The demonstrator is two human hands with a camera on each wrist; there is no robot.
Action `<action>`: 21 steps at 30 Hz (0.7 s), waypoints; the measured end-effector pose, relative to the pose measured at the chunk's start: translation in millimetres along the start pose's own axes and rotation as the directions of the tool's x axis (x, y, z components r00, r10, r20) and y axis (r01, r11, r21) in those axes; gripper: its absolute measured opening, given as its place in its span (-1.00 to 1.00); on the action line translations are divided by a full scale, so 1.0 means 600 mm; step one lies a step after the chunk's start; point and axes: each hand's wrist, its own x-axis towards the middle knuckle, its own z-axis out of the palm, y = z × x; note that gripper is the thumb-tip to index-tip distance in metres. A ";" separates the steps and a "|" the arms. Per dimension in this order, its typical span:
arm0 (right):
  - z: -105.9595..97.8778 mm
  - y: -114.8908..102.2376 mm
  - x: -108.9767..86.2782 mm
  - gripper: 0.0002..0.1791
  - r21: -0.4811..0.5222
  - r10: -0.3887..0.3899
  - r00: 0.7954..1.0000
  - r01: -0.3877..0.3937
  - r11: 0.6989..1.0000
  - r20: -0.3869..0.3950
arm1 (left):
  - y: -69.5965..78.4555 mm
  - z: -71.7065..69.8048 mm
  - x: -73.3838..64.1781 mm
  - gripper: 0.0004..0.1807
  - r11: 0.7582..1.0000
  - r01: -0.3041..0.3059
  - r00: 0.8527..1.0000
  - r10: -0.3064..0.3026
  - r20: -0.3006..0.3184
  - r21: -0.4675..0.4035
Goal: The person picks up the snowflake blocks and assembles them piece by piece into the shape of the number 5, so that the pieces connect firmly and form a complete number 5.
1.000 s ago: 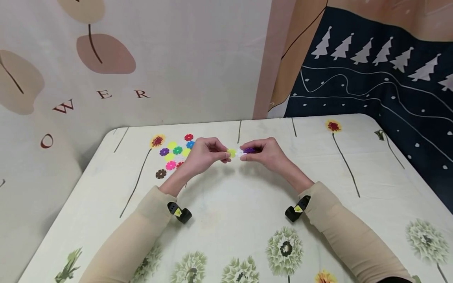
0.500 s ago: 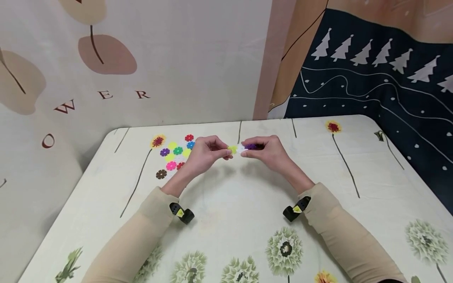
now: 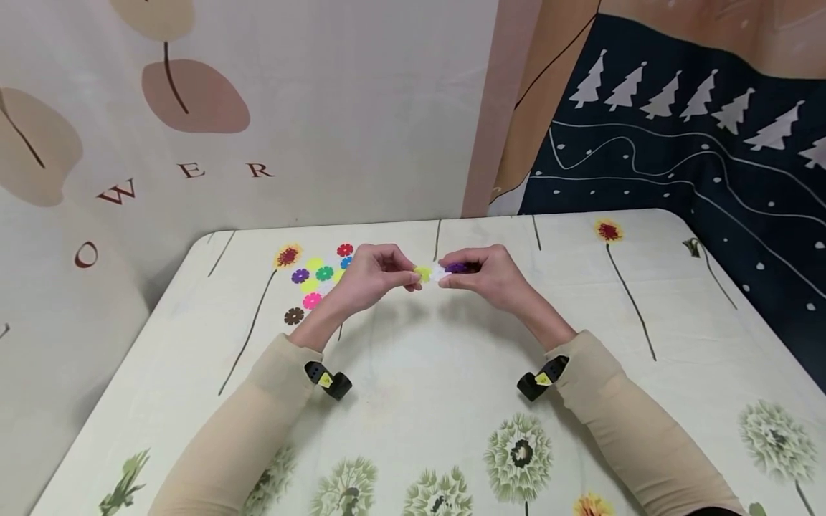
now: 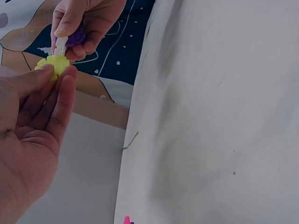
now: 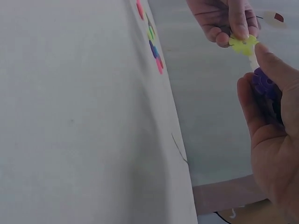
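Observation:
Both hands are raised over the table, fingertips nearly meeting. My left hand (image 3: 379,278) pinches a yellow snowflake disc (image 4: 55,65) between thumb and fingers. Facing it, my right hand (image 3: 485,276) grips a white snowflake disc (image 4: 61,45) and a purple snowflake disc (image 5: 264,83), its thumb on the white one. In the right wrist view the white disc, seen edge-on, runs from the yellow disc to the purple one as a short chain. The right fingers partly cover the purple disc.
Loose snowflake discs in several colours lie left of the left hand, among them a brown disc (image 3: 293,316), a pink disc (image 3: 312,300), a green disc (image 3: 324,274) and a red disc (image 3: 345,249). The left forearm partly hides this group. A flower-printed cloth (image 3: 413,401) covers the table.
Both hands have risen very slightly, and the right has shifted a touch to the right. Each keeps its grip on the discs.

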 end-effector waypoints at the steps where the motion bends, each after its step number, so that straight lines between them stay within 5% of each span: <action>1: 0.001 0.000 0.000 -0.65 0.004 -0.001 1.000 0.001 1.000 -0.008 | 0.000 0.001 0.000 -0.97 1.000 0.002 1.000 -0.002 -0.011 0.000; 7: 0.003 0.002 0.002 -0.65 0.008 0.014 0.999 -0.013 1.000 -0.037 | -0.004 0.005 0.001 -0.91 1.000 0.005 0.998 -0.005 -0.056 0.006; 16: 0.000 0.003 0.001 -0.63 -0.005 0.010 1.000 -0.010 1.000 0.018 | -0.004 -0.007 0.003 -0.96 1.000 0.008 0.999 -0.008 0.045 0.010; 21: 0.007 0.004 0.000 -0.63 0.007 0.012 1.000 -0.011 1.000 -0.028 | -0.004 -0.001 0.003 -0.95 1.000 0.007 1.000 -0.007 -0.006 0.014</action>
